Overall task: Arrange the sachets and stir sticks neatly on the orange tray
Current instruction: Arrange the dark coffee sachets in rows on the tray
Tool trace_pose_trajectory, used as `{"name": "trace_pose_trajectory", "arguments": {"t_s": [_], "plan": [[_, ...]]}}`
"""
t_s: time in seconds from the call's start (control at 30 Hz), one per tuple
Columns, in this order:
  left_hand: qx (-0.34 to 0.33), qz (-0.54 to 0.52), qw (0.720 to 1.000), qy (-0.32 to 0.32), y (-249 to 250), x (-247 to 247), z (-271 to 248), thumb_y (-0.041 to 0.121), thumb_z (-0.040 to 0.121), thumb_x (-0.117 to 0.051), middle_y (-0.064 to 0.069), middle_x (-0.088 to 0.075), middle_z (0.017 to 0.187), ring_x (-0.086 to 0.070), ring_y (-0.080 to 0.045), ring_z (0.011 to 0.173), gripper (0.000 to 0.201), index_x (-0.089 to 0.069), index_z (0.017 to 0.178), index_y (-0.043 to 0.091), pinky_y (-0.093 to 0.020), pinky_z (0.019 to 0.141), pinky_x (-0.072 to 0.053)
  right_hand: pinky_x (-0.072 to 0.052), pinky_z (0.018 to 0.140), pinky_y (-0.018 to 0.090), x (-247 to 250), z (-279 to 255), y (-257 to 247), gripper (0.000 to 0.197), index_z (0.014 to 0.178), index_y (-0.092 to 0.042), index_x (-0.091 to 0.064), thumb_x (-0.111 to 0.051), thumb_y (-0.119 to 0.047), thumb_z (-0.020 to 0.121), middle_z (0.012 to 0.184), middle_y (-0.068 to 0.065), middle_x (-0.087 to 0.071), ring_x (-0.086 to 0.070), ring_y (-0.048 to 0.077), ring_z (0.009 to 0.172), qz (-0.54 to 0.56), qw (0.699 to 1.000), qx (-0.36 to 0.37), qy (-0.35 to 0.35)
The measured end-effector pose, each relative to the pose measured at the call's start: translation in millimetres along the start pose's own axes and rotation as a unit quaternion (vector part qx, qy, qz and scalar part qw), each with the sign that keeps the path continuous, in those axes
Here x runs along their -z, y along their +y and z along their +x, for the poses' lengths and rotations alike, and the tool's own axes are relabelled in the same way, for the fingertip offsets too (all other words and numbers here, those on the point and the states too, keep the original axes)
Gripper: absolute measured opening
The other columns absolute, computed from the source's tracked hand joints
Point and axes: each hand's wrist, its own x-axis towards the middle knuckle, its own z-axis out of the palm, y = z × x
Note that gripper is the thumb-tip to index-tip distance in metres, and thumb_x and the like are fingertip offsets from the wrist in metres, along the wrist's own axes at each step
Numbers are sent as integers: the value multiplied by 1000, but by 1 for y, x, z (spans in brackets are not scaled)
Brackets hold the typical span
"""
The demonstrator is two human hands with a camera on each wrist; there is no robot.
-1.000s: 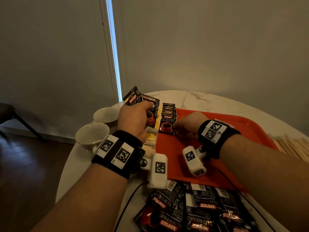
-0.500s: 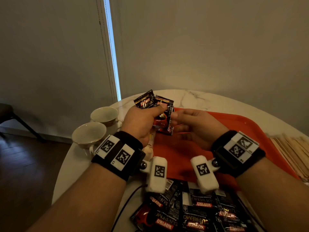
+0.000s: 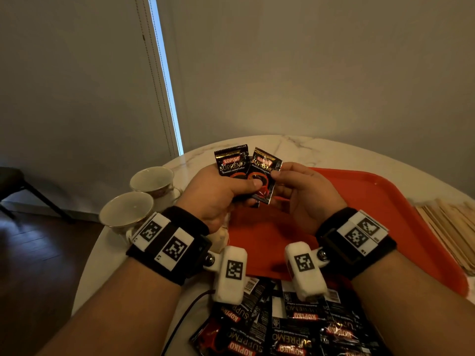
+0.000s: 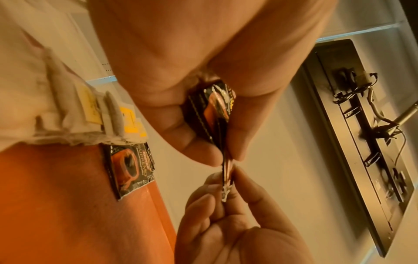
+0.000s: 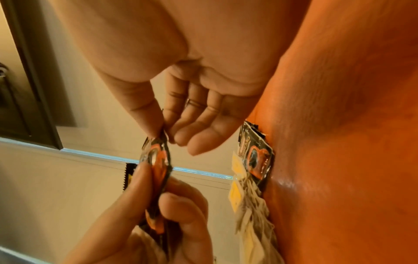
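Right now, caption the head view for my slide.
Both hands hold Kopiko Supremo sachets above the orange tray.

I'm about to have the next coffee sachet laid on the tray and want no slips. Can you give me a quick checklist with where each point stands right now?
1. Left hand grips the held sachets firmly, thumb across them: ok.
2. Right hand pinches the front sachet at its edge: ok.
3. Front sachet freed from the left thumb: not ok, the thumb lies on it.
4. Bare room on the orange tray: ok.
5. Sachets already on the tray lie flat beside the tea bags: ok.
6. Stir sticks on the tray: not ok, they lie on the table right of it.
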Motion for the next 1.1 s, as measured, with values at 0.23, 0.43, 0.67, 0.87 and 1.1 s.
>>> {"name": "trace_pose_trajectory", "arguments": {"t_s": [0.23, 0.43, 0.67, 0.87, 1.1], "plan": [[1, -5, 1000, 1, 1, -1, -2, -8, 82, -77, -7, -80, 95, -78, -19, 82, 34, -72, 110, 10, -22, 57, -56, -57, 57, 28, -1, 2, 3, 28, 118, -6, -68, -56, -22, 99, 89, 8, -64, -63, 16, 68, 45, 998, -22, 41], [-4, -21, 999, 46, 0, 1, 1, -1, 81, -81, -6, -79, 92, -77, -17, 76, 30, -72, 108, 9, -22, 54, -55, -59, 60, 27, 2, 1, -6, 7, 96, -6, -64, -67, -1, 92, 79, 7, -69, -65, 14, 65, -13, 1000, 19, 11], [24, -105, 980, 166, 7, 10, 7, 16, 93, -73, -2, -70, 85, -67, -14, 72, 11, -68, 103, 14, -27, 56, -54, -54, 53, 24, 12, 17, 0, 8, 95, -2, -65, -70, 0, 90, 76, 11, -66, -63, 14, 57, -39, 991, -45, 118], [50, -133, 973, 184, 10, 15, 8, 17, 92, -71, -11, -72, 109, -68, -22, 93, 20, -65, 111, 13, -28, 57, -54, -60, 65, 32, 3, 28, 6, 8, 99, 6, -67, -67, 5, 91, 78, 15, -69, -68, 20, 64, -184, 971, -124, 87], [57, -147, 969, 192, 13, 19, 9, 17, 92, -72, -14, -71, 115, -69, -29, 107, 18, -63, 107, 16, -31, 64, -56, -59, 60, 30, -12, 36, -1, 5, 95, 4, -69, -69, 0, 92, 81, 15, -72, -69, 21, 66, -275, 941, -180, 83]]}}
